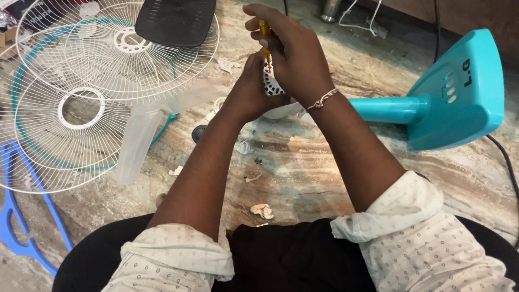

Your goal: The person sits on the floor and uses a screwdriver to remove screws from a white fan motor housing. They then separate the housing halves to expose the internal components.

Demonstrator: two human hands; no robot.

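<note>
Over a marble floor (303, 162), head view: both hands meet up top, centre of frame. Right hand (294, 57) is closed round a yellow screwdriver (265, 40), fingers curled tight on the handle, tip pointing down into a white fan motor (273, 89). Left hand (251, 89) is wrapped round the motor's left side, fingers shut on it, holding it just above the floor; most of the motor is hidden behind the 2 hands, only a ribbed white bit w/ dark slots and a rounded underside show. Right wrist has a thin bracelet (323, 99). Both sleeves are rolled up, white w/ small dots. Motor sits at the end of a teal stand (386, 110) that runs right to a teal base (459, 92), tilted on edge, w/ a black cable (503, 157) trailing off behind it. Left of the hands, well apart: 2 white wire grilles (65, 119) overlapping, teal rim showing thru, and a black pedal-like plate (175, 21) resting on the upper 1. Clear fan blade (135, 140) lies across the lower grille's edge. Blue plastic frame (16, 216) at far left on the floor. Near the left forearm: small black round cap (199, 133) & scraps of paper (262, 211) scattered on the floor. Top edge: metal cup (330, 11) and white cord (359, 16), too small to tell more.
</note>
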